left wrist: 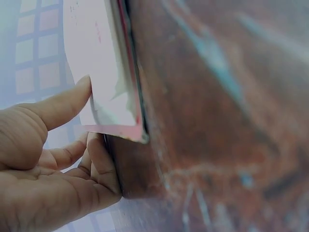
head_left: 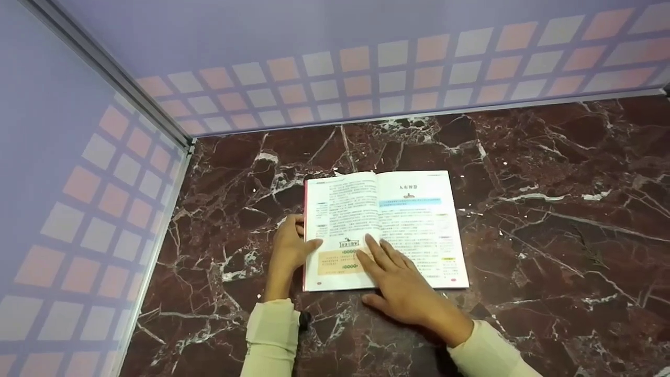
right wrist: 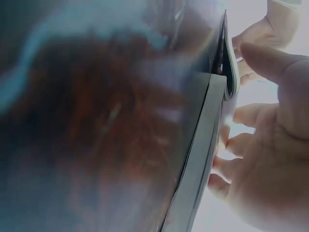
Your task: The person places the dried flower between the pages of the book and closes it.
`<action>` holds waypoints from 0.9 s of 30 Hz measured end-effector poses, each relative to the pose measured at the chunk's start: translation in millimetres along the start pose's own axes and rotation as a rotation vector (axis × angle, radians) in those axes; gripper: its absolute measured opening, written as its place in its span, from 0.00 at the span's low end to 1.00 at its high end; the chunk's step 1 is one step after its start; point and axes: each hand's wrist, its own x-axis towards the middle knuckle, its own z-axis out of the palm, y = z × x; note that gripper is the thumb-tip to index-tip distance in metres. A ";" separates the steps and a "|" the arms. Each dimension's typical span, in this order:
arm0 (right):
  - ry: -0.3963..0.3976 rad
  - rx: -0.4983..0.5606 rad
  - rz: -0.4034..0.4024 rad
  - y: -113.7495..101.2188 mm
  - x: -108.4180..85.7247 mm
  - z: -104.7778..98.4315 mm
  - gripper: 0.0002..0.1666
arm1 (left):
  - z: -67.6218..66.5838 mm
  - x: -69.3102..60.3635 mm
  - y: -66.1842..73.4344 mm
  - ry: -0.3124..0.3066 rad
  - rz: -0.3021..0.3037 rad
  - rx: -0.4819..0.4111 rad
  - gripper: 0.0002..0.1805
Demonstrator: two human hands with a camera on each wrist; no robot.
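Note:
An open book with printed pages lies on the dark red marbled tabletop. At its left edge, my left hand grips the side, thumb on top of the page margin. The left wrist view shows the thumb on the white page and the other fingers curled by the book's lower edge, partly hidden. My right hand rests across the lower middle of the spread, its fingers stretched toward the gutter. Seen from the right wrist, those fingers touch the page above the book's thick edge.
A lilac panel with pink and white squares stands along the back of the tabletop. Another such panel runs down the left side, meeting it at a metal corner post. Small white specks dot the stone surface.

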 end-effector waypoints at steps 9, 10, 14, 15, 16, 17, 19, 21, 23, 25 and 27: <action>0.018 0.039 0.031 10.1 -12.4 -13.6 0.48 | 0.5 -0.5 0.7 0.002 0.004 -0.011 0.31; 0.028 0.044 0.041 12.3 -13.6 -15.3 0.48 | 0.6 -0.7 1.0 0.004 0.006 -0.013 0.31; 0.064 0.060 0.081 20.7 -17.2 -22.8 0.48 | 0.7 -1.1 1.6 0.010 0.010 -0.008 0.32; 0.068 0.064 0.091 22.6 -17.9 -24.7 0.48 | 0.6 -1.1 1.7 0.010 0.011 -0.004 0.32; 0.074 0.067 0.101 24.6 -18.7 -26.5 0.48 | 0.4 -1.1 1.9 0.009 0.009 -0.001 0.32; 0.080 0.071 0.111 26.3 -19.4 -28.5 0.48 | 0.3 -1.1 2.1 0.008 0.008 0.002 0.32; 0.092 0.083 0.127 29.7 -20.9 -32.2 0.48 | 0.1 -1.2 2.5 0.007 0.006 0.003 0.32; 0.108 0.081 0.139 32.6 -22.1 -35.4 0.48 | 0.1 -1.1 2.6 0.006 0.003 0.003 0.32; 0.124 0.072 0.148 35.2 -23.2 -38.1 0.49 | 0.2 -1.0 2.6 0.005 0.000 0.002 0.32; 0.137 0.064 0.157 37.3 -24.3 -40.4 0.49 | 0.3 -1.0 2.5 0.004 0.000 0.000 0.32; 0.144 0.062 0.166 39.4 -25.2 -42.4 0.49 | 0.3 -1.0 2.3 0.004 0.002 0.004 0.32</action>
